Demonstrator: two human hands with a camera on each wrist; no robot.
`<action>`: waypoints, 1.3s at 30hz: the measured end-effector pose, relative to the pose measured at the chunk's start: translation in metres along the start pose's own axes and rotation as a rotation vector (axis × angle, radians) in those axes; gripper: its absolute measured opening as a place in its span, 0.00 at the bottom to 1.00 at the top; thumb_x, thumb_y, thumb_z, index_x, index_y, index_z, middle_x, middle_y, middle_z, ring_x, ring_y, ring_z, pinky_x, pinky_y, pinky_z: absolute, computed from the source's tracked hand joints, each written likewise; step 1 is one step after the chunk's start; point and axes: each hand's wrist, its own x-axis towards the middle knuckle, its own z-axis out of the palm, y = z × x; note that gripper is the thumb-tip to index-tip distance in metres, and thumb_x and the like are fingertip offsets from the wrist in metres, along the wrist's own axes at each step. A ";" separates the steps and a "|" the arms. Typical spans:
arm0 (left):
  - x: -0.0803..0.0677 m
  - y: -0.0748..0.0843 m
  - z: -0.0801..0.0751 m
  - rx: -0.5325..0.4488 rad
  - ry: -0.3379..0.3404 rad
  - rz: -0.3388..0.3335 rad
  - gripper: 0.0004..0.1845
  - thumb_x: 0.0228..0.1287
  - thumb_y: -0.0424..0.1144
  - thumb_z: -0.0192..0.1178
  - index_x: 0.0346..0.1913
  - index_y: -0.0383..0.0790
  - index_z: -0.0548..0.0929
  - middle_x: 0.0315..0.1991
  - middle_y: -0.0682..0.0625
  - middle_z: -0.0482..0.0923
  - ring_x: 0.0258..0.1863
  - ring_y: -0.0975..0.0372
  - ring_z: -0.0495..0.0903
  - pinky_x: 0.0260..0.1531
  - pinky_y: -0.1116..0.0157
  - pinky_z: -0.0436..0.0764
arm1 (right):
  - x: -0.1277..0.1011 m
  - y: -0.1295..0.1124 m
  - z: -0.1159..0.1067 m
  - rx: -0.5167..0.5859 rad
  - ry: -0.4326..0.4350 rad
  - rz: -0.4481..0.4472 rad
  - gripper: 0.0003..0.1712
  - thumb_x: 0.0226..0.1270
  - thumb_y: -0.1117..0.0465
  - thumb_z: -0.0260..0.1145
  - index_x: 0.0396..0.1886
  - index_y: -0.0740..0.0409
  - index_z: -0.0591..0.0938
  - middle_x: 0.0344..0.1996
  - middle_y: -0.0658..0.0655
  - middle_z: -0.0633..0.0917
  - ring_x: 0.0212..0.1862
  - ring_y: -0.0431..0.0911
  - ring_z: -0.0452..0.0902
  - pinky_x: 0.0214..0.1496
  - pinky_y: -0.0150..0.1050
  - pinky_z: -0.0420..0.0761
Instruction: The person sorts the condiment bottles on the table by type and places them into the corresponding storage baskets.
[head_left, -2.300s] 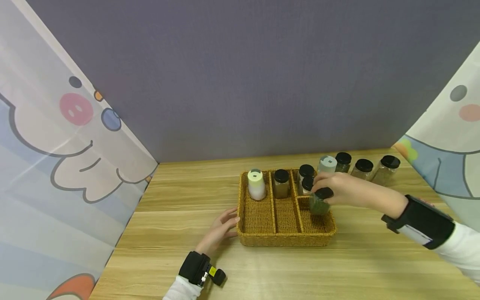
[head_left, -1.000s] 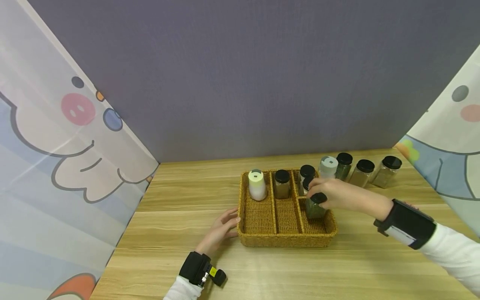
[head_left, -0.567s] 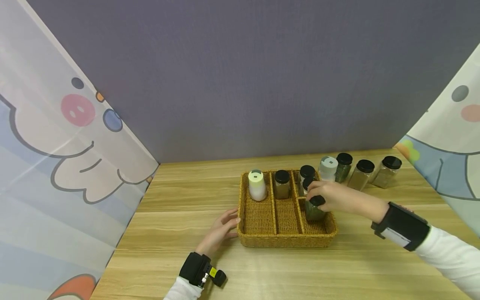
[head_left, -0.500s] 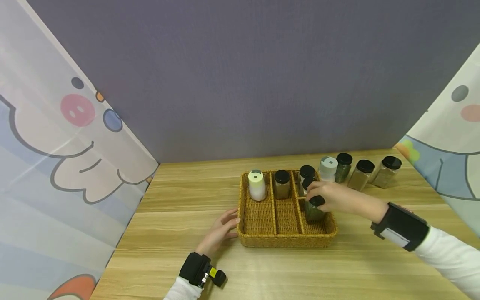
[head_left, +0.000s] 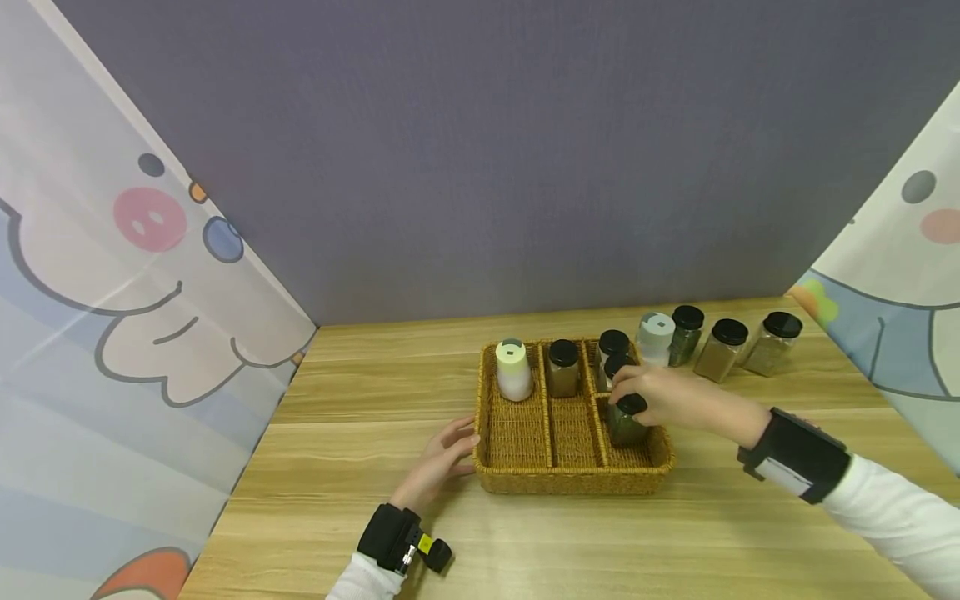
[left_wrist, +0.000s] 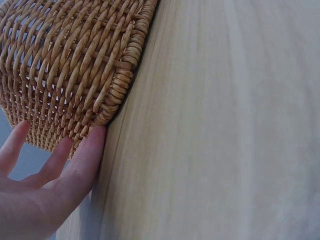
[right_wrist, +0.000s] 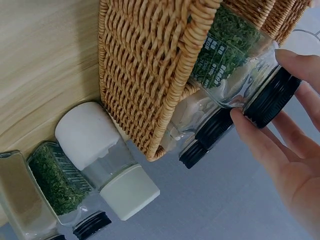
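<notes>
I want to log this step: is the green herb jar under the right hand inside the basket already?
Inside. The green herb jar stands in the basket, front right compartment; the right hand grips its black lid.

One wicker basket (head_left: 573, 479) sits on the table. Six black-lidded jars (head_left: 562, 367) are visible, three in the basket and three outside, plus two white bottles (head_left: 513, 369).

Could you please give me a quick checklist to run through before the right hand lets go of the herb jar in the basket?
1. Herb jar inside the wicker basket's right front compartment: ok.
2. Jar upright: ok.
3. Jar base resting on the basket floor: cannot tell.
4. Right hand grip on the black lid: ok.
5. Left hand steadying the basket's left wall: ok.
6. Neighbouring black-lidded jars standing behind: ok.
</notes>
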 end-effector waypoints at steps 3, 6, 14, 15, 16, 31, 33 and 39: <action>-0.001 0.001 0.000 0.008 0.001 0.002 0.31 0.63 0.41 0.53 0.65 0.34 0.55 0.61 0.31 0.55 0.56 0.44 0.64 0.46 0.55 0.76 | 0.000 0.000 0.001 0.012 -0.002 0.000 0.16 0.42 0.71 0.69 0.35 0.63 0.81 0.41 0.64 0.76 0.38 0.54 0.76 0.31 0.35 0.80; -0.002 0.002 0.000 0.012 0.001 0.005 0.32 0.62 0.42 0.53 0.65 0.34 0.56 0.61 0.32 0.55 0.56 0.44 0.64 0.46 0.55 0.76 | 0.001 0.000 0.002 0.028 -0.006 0.001 0.16 0.42 0.72 0.69 0.36 0.64 0.81 0.42 0.65 0.76 0.38 0.54 0.76 0.32 0.36 0.80; -0.002 0.003 0.000 0.029 0.013 0.007 0.32 0.61 0.44 0.55 0.64 0.35 0.57 0.61 0.33 0.57 0.55 0.45 0.65 0.45 0.56 0.77 | 0.001 0.001 0.004 0.049 -0.013 0.001 0.16 0.43 0.73 0.68 0.36 0.65 0.80 0.41 0.65 0.75 0.38 0.54 0.76 0.33 0.36 0.80; -0.002 0.003 0.000 0.025 0.013 0.006 0.32 0.61 0.44 0.55 0.64 0.35 0.57 0.61 0.33 0.57 0.55 0.46 0.65 0.45 0.56 0.77 | 0.001 0.001 0.005 0.048 -0.010 -0.002 0.16 0.43 0.73 0.69 0.36 0.65 0.80 0.41 0.64 0.76 0.38 0.54 0.76 0.33 0.36 0.80; -0.002 0.003 0.000 0.020 0.010 0.008 0.32 0.61 0.44 0.55 0.64 0.35 0.57 0.61 0.32 0.57 0.55 0.46 0.65 0.45 0.56 0.77 | 0.002 0.001 0.005 0.048 -0.010 -0.002 0.16 0.43 0.73 0.69 0.36 0.65 0.80 0.41 0.64 0.76 0.38 0.54 0.76 0.33 0.36 0.80; 0.001 0.001 0.000 -0.007 -0.008 0.003 0.30 0.63 0.39 0.52 0.64 0.31 0.55 0.61 0.29 0.55 0.56 0.43 0.64 0.46 0.53 0.76 | 0.001 0.002 0.009 0.075 -0.030 0.023 0.16 0.43 0.74 0.68 0.37 0.66 0.80 0.41 0.63 0.75 0.38 0.53 0.75 0.30 0.33 0.78; 0.000 0.002 0.000 -0.006 -0.007 0.005 0.30 0.63 0.40 0.52 0.64 0.31 0.56 0.61 0.30 0.55 0.56 0.44 0.65 0.46 0.54 0.76 | 0.001 0.002 0.009 0.072 -0.030 0.023 0.16 0.43 0.74 0.68 0.37 0.65 0.80 0.41 0.63 0.75 0.38 0.53 0.75 0.30 0.32 0.78; -0.003 0.005 0.002 -0.010 -0.007 0.007 0.32 0.62 0.41 0.53 0.65 0.33 0.55 0.62 0.31 0.55 0.56 0.44 0.64 0.46 0.54 0.76 | 0.001 0.001 0.010 0.067 -0.023 0.023 0.16 0.43 0.74 0.68 0.36 0.65 0.80 0.41 0.64 0.75 0.39 0.54 0.75 0.31 0.33 0.79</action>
